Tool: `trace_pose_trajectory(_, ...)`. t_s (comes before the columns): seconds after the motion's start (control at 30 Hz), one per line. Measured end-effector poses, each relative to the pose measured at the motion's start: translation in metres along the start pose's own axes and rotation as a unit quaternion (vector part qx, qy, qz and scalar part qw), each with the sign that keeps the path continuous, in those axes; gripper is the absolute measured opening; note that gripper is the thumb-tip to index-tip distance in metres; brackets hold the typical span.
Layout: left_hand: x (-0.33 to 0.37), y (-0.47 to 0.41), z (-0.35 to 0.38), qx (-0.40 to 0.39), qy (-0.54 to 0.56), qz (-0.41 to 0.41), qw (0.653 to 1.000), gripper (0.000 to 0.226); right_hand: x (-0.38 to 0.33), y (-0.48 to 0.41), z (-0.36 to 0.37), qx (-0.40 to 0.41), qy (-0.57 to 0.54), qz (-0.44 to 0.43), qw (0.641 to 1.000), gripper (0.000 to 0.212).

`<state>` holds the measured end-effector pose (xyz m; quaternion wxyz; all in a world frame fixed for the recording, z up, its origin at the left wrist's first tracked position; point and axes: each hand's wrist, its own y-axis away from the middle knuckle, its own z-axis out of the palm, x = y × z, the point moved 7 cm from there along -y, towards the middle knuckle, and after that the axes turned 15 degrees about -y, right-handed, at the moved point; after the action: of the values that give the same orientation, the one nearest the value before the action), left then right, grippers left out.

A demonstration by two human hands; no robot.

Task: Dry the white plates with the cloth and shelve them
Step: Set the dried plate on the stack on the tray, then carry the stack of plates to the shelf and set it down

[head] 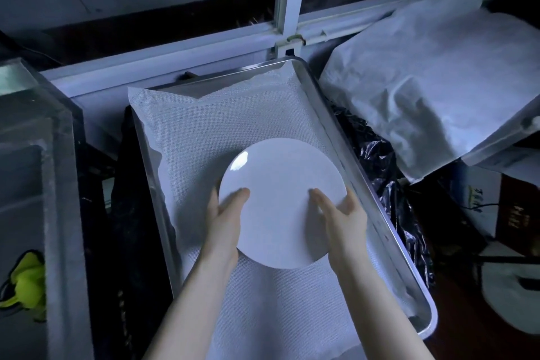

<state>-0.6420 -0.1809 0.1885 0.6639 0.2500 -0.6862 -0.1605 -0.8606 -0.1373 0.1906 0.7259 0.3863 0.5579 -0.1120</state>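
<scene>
One long metal tray (385, 218) lies ahead, lined with one white mesh sheet (222, 131). To its right slumps one big white sack (423, 90). One white plate (280, 207) is held just over the lined tray, and both hands grip it: the left hand (225, 219) at its left edge, the right hand (342, 213) at its right edge, thumbs on top. One yellow-green cloth (29, 280) sits crumpled far left, well apart.
</scene>
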Motion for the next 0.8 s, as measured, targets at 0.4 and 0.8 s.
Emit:
trace_pose_trajectory(0.4, 0.019, 0.004, -0.003, -0.030, -0.014, 0.061, 0.998, 0.036, -0.008, 0.015, 0.002, 0.006, -0.018, -0.019, 1.000, 0.036)
trace_pose_trajectory(0.8, 0.040, 0.013, -0.009, -0.031, -0.024, 0.119, 0.992, 0.039, -0.028, 0.027, 0.004, -0.013, -0.041, -0.025, 0.999, 0.027)
